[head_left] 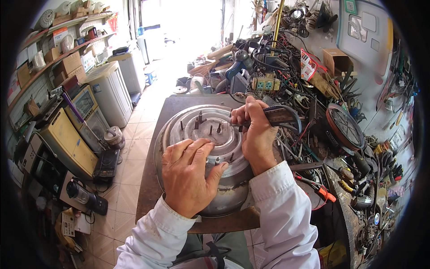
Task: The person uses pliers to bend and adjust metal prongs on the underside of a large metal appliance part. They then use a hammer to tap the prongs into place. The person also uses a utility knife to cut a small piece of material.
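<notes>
A round, dull metal plate (204,190) with stepped rings lies on the brown board in front of me. Several short upright studs and posts, among them a dark post (181,125), stand on its upper face. My left hand (188,175) rests on the plate's near left part, fingers bent and thumb apart, the thumb tip close to a small metal post (218,160). Above the plate's right side, my right hand (257,130) is closed round a dark tool (282,115) with a curved end sticking out to the right. The tool's exact kind is unclear; my fingers hide its other end.
The brown board (150,179) carries the plate. Tangled cables and tools crowd the bench at right, with a blue-grey power tool (239,64), a spoked wheel (345,127) and an orange-handled tool (326,194). Appliances, including a blender (85,196), line the left under loaded shelves (62,56).
</notes>
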